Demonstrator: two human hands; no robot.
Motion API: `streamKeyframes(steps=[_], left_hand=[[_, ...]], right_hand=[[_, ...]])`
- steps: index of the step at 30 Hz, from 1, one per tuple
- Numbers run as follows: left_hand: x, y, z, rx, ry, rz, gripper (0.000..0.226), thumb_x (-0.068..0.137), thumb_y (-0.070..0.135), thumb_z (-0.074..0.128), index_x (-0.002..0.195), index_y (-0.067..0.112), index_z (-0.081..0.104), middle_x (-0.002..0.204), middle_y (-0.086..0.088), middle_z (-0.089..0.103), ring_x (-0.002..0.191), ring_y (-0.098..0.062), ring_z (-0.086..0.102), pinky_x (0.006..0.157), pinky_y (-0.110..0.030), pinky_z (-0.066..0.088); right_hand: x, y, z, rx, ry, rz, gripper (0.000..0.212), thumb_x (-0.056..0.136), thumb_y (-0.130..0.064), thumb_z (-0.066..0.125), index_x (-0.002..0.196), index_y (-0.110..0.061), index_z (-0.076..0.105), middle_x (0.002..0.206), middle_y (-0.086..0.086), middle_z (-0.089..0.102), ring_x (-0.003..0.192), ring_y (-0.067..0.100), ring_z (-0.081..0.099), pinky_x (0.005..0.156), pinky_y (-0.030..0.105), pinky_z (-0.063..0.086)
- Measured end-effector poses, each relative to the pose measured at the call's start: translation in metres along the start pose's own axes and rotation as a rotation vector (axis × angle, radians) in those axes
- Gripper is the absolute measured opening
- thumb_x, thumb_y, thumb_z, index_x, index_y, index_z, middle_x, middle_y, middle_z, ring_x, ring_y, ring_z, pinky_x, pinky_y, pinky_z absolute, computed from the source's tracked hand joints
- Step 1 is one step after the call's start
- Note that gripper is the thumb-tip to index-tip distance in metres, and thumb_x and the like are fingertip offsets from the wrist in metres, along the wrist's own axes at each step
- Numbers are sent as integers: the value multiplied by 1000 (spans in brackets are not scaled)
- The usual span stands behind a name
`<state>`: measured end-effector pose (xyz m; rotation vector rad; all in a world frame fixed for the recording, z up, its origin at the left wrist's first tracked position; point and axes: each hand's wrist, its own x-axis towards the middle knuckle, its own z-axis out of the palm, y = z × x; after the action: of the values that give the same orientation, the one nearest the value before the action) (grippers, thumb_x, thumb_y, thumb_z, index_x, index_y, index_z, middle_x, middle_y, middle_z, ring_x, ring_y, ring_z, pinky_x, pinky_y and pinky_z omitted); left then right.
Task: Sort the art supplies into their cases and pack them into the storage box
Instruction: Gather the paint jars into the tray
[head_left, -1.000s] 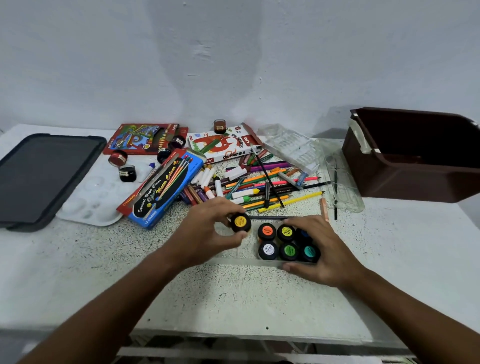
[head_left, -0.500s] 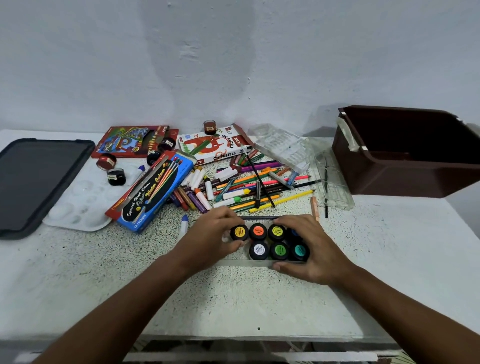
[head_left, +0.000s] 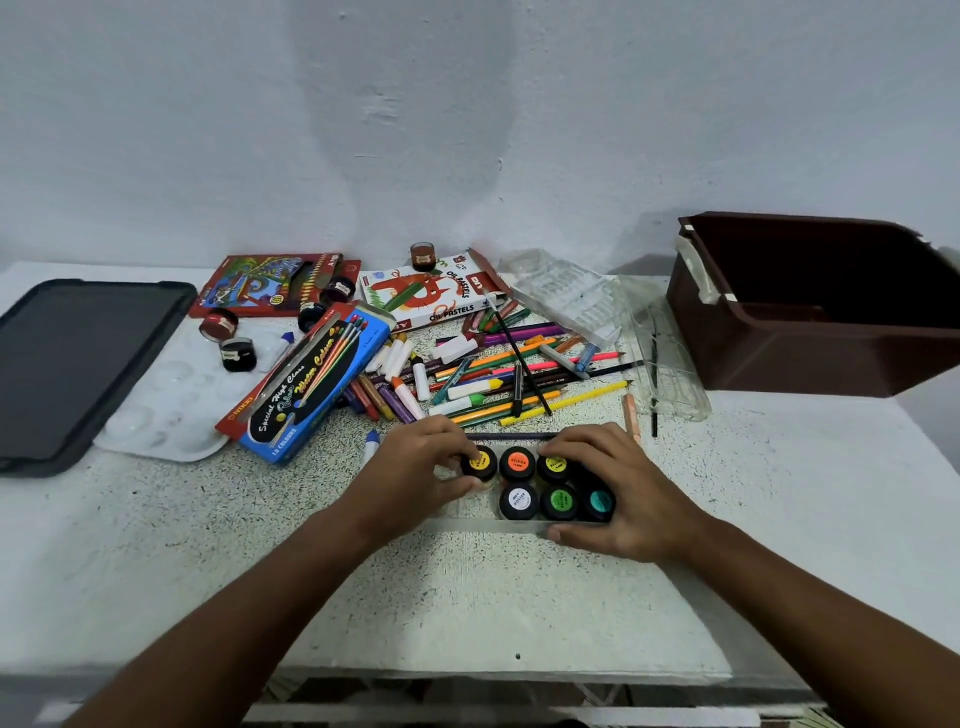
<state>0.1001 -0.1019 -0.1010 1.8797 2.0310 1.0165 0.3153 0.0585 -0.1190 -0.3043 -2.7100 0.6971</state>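
Observation:
A clear plastic case (head_left: 467, 524) lies on the table in front of me with several black paint pots in two rows. My left hand (head_left: 415, 473) grips the yellow-lidded pot (head_left: 479, 461) at the left end of the back row. Beside it stands an orange-lidded pot (head_left: 517, 462). My right hand (head_left: 621, 493) curls round the right end of the case, fingers over the pots there and thumb on the front edge. A white-lidded pot (head_left: 518, 501) and a green-lidded pot (head_left: 560, 501) sit in the front row. The brown storage box (head_left: 810, 353) stands open at the right.
A heap of pencils, crayons and markers (head_left: 498, 369) lies behind the case. A blue watercolour box (head_left: 311, 384), oil pastels box (head_left: 436, 296), red pencil case (head_left: 270, 286), white palette (head_left: 166, 405), loose pots (head_left: 238, 354), black lid (head_left: 67, 364) and clear trays (head_left: 576, 301) surround it.
My left hand has brought the yellow-lidded pot down into the case beside the orange one. The right hand has kept its hold on the case.

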Motion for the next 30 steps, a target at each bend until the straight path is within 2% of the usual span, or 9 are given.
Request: streamKeyframes(steps=[4,8,11,13,16,19,21,25,30], left_hand=[[0,0,-1,50,-12,14,30,68,19,86,95,12,75,92,3,68,75,-8,62,69,-26,55],[-3,-6,-6,-3,-24,18,35,71,21,84,103,14,72,96,4,66,75,-4,60,69,-17,52],[-6,-11,-19,-22,17,-23,34,76,33,75,105,15,70,96,5,65,77,-4,61,71,-17,54],[-8,-19,-35,36,109,-57,28,79,32,69,98,12,71,92,2,65,77,-6,61,69,-15,53],[-9,-47,-64,212,341,-166,13,82,13,73,92,6,71,88,-6,66,75,-15,60,64,-14,45],[-10,-88,-90,378,510,-311,11,81,1,71,92,-1,71,87,-19,67,77,-30,60,68,-30,43],[-13,-115,-103,429,552,-411,15,82,0,68,96,-2,70,93,-22,66,86,-37,60,76,-32,40],[-11,-149,-121,404,505,-619,35,85,8,65,120,3,64,119,-26,57,113,-41,51,97,-43,40],[2,-157,-127,407,383,-708,38,87,18,67,122,5,64,123,-29,56,116,-42,50,100,-44,39]], right_hand=[[14,-2,-15,-176,-161,-45,74,70,-73,63,130,-31,48,124,-10,46,110,13,45,91,37,44],[25,-7,-21,-237,-268,-46,82,68,-81,55,133,-34,39,125,-12,44,111,10,42,94,34,41],[23,-9,-15,-207,-264,-59,85,69,-81,54,138,-35,34,129,-10,41,116,11,41,97,35,39],[24,-13,-10,-212,-227,-91,83,72,-80,53,138,-34,37,130,-8,40,117,13,41,96,37,39],[31,-19,-7,-212,-195,-114,80,74,-79,53,138,-34,38,130,-10,41,118,12,40,96,36,38],[40,-24,-4,-198,-224,-124,78,74,-79,52,137,-35,40,129,-9,43,117,11,41,96,36,39],[45,-24,-2,-171,-238,-128,73,76,-76,53,133,-33,46,125,-8,45,114,12,43,94,38,41],[50,-23,-2,-120,-235,-116,65,78,-73,53,129,-31,50,120,-8,47,112,10,44,92,37,43],[54,-23,-1,-38,-197,-90,60,81,-67,56,130,-33,47,120,-10,50,111,9,46,90,33,45]])
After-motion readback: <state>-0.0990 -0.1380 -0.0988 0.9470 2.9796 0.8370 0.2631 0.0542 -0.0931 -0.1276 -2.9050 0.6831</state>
